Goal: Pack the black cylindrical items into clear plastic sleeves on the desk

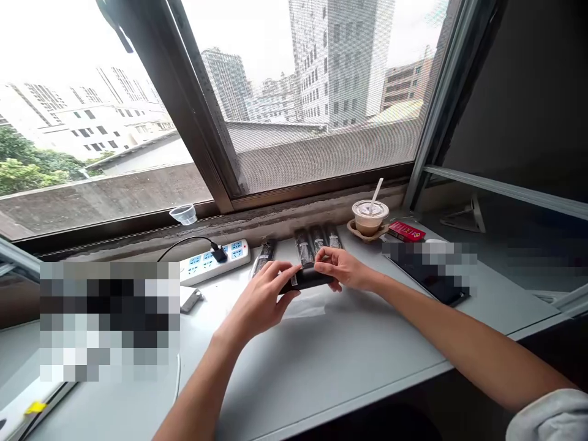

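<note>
A long black case point(309, 279) with a small white label is held level above the desk between both hands. My left hand point(266, 294) grips its left end, thumb below and fingers on top. At the other end, my right hand point(340, 268) has its fingers closed round the case. Behind the hands lie three plastic-wrapped black items point(318, 239) side by side, and another wrapped black item point(264, 254) lies to their left. A clear plastic wrapper point(305, 306) rests on the desk beneath the case.
A power strip point(215, 260) with a plugged-in black cable stands at the back left. A drink cup point(370, 214) sits in a cardboard holder at the back right, beside a red box point(407, 231) and a dark flat device point(427, 272). Blurred items cover the left side.
</note>
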The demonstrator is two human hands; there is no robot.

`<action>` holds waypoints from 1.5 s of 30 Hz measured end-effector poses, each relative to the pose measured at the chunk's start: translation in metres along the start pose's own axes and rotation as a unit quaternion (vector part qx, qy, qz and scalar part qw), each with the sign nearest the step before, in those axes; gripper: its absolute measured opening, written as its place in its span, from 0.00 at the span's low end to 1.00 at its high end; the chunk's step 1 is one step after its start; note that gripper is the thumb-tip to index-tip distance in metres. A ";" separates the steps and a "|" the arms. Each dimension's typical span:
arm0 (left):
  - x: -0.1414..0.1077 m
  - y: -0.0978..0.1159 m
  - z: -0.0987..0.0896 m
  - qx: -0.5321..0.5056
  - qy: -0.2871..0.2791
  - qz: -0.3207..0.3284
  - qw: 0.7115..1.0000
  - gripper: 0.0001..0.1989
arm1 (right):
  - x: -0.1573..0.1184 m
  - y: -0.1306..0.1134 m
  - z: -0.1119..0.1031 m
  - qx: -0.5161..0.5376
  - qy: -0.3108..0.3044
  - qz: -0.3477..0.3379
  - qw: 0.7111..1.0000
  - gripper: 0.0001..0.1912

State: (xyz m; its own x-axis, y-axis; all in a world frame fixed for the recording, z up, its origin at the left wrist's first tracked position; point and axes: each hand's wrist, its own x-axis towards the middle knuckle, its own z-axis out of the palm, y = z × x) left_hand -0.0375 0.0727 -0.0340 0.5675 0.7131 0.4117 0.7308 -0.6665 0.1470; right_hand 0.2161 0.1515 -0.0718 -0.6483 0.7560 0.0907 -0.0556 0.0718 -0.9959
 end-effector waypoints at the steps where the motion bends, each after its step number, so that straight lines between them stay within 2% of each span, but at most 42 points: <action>1: 0.000 0.001 0.000 -0.005 0.006 0.005 1.000 0.24 | 0.000 0.000 -0.001 0.010 -0.008 0.002 1.000 0.26; 4: 0.001 0.003 0.000 -0.011 0.024 0.029 0.999 0.22 | -0.001 0.001 -0.005 0.029 -0.044 0.008 0.999 0.28; 8: 0.000 0.006 -0.001 -0.010 0.015 0.057 0.998 0.22 | -0.003 -0.004 -0.006 0.004 -0.077 0.024 0.997 0.31; 13: 0.003 0.011 0.004 0.010 0.025 0.073 0.997 0.22 | -0.006 -0.010 -0.001 0.003 -0.113 0.047 0.993 0.29; 16: 0.007 0.017 0.005 0.044 0.072 0.082 0.993 0.21 | -0.004 -0.008 -0.002 0.039 -0.082 0.034 0.995 0.23; 18: 0.008 0.018 0.002 0.050 0.127 0.069 0.988 0.20 | 0.000 -0.006 -0.006 0.078 -0.033 0.015 0.996 0.21; 20: 0.007 0.018 -0.004 0.029 0.140 0.050 0.988 0.18 | 0.003 -0.003 -0.012 0.128 0.029 0.005 0.991 0.22; 22: 0.004 0.015 -0.009 -0.007 0.079 0.026 0.997 0.21 | 0.005 -0.003 -0.017 0.173 0.090 -0.006 0.981 0.25; 24: 0.000 0.012 -0.009 -0.049 -0.028 -0.018 0.998 0.29 | 0.006 -0.004 -0.019 0.197 0.118 -0.027 0.973 0.32; 27: -0.006 0.009 -0.005 -0.102 -0.163 -0.097 0.977 0.40 | 0.006 -0.004 -0.018 0.190 0.122 -0.051 0.973 0.35; 29: -0.008 0.007 -0.003 -0.118 -0.201 -0.137 0.963 0.38 | 0.007 -0.004 -0.018 0.166 0.134 -0.043 0.976 0.33; 31: -0.009 0.004 -0.003 -0.125 -0.206 -0.163 0.957 0.33 | 0.007 -0.004 -0.018 0.146 0.151 -0.027 0.977 0.35; 33: -0.010 -0.001 -0.006 -0.127 -0.196 -0.176 0.956 0.31 | 0.007 -0.004 -0.020 0.136 0.152 -0.017 0.979 0.42; 37: -0.011 -0.011 -0.010 -0.120 -0.168 -0.187 0.960 0.31 | 0.003 -0.006 -0.021 0.112 0.147 0.017 0.983 0.70; 39: -0.011 -0.011 -0.011 -0.115 -0.158 -0.193 0.962 0.31 | 0.001 -0.008 -0.019 0.097 0.149 0.040 0.983 0.77; 45: -0.004 0.007 -0.013 -0.185 -0.175 -0.176 0.951 0.32 | 0.004 -0.008 -0.013 0.099 0.194 0.020 0.976 0.73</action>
State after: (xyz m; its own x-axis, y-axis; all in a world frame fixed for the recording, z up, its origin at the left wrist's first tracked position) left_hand -0.0398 0.0620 -0.0229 0.4514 0.8916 -0.0357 0.7516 -0.3583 0.5538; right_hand 0.2240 0.1623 -0.0630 -0.3197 0.9475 0.0076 -0.2063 -0.0618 -0.9765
